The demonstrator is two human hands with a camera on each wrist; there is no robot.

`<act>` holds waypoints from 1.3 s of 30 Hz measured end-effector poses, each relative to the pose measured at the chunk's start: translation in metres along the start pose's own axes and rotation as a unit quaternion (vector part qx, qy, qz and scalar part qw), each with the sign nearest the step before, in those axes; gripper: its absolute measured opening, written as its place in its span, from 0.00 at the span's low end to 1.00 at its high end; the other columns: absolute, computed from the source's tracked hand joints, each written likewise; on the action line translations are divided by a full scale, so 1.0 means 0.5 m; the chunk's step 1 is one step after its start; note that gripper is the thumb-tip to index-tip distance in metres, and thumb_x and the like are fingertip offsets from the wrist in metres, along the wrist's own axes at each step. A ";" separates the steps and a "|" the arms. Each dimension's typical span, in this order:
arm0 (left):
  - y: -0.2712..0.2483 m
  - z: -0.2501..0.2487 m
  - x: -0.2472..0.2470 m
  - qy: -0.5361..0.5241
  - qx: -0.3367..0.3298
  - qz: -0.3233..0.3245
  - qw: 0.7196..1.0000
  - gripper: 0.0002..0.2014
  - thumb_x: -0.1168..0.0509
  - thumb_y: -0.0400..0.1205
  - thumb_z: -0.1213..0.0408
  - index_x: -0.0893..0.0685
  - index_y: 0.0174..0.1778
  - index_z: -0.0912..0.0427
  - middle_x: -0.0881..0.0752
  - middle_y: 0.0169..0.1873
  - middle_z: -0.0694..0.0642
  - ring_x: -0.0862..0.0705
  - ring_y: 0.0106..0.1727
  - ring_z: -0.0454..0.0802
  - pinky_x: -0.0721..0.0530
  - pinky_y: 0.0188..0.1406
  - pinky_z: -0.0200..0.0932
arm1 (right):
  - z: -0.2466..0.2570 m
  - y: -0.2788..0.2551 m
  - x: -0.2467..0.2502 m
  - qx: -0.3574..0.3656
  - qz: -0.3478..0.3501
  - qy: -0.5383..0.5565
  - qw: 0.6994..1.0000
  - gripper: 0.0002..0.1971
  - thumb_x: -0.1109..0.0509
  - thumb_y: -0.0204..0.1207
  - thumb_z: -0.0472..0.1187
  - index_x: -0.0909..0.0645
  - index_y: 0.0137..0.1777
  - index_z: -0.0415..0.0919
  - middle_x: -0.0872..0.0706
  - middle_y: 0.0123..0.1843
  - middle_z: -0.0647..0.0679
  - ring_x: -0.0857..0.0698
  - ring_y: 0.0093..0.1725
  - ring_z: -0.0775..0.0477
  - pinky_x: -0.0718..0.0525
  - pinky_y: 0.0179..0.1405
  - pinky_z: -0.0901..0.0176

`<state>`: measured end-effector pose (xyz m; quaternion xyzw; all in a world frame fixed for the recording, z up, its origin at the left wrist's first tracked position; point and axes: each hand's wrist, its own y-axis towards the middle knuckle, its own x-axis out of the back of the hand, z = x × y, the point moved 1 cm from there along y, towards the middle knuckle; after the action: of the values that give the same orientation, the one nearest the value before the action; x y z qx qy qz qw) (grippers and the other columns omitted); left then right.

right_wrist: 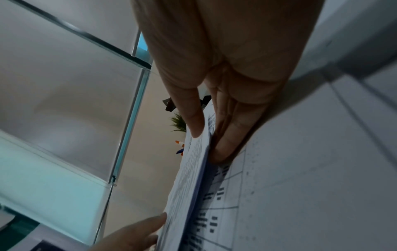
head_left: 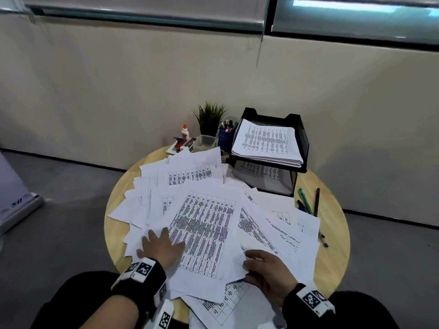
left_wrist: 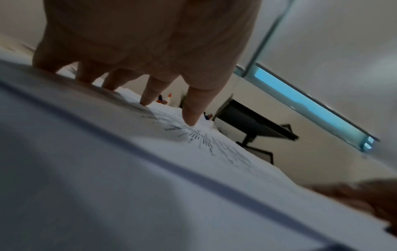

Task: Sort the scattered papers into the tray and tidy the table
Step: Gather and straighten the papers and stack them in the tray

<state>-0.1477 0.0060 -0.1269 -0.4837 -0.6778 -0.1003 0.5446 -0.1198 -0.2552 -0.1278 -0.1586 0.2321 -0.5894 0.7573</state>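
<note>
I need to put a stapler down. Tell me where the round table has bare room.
Bare wood shows on the table along its right rim beyond the pens, and in a strip at the left rim beside the scattered papers. The middle and near edge are papered over; the back, by the tray, is crowded.

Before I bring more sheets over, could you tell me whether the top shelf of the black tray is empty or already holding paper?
Holding paper: a stack of printed sheets lies in the top shelf of the black tray.

Matt paper sheets, wooden table
</note>
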 end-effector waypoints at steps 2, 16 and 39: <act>-0.011 -0.005 -0.008 0.031 -0.023 0.009 0.999 0.35 0.45 0.80 0.39 0.41 0.79 0.54 0.44 0.80 0.65 0.45 0.80 0.67 0.40 0.77 0.61 | 0.002 0.003 -0.008 0.013 -0.008 -0.009 1.000 0.14 0.30 0.72 0.22 0.20 0.57 0.27 0.21 0.35 0.40 0.22 0.28 0.48 0.21 0.26 0.62; -0.024 -0.022 -0.026 0.034 -0.050 0.006 0.998 0.38 0.49 0.82 0.40 0.49 0.83 0.58 0.53 0.83 0.63 0.55 0.84 0.61 0.53 0.82 0.57 | 0.050 -0.010 0.092 0.048 -0.100 -0.273 0.956 0.18 0.30 0.46 0.40 0.13 0.37 0.32 0.11 0.31 0.40 0.14 0.33 0.42 0.16 0.37 0.55; 0.099 -0.057 0.103 0.044 0.060 0.007 0.997 0.17 0.38 0.80 0.54 0.21 0.60 0.60 0.28 0.66 0.65 0.27 0.67 0.63 0.25 0.65 0.51 | 0.102 -0.016 0.119 0.041 -0.040 -0.008 0.998 0.16 0.39 0.73 0.17 0.20 0.57 0.27 0.09 0.44 0.34 0.09 0.38 0.34 0.11 0.28 0.50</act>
<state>-0.0884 0.0407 -0.0920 -0.4498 -0.6545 -0.0775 0.6027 -0.0871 -0.3165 -0.0908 -0.1411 0.1953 -0.6274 0.7405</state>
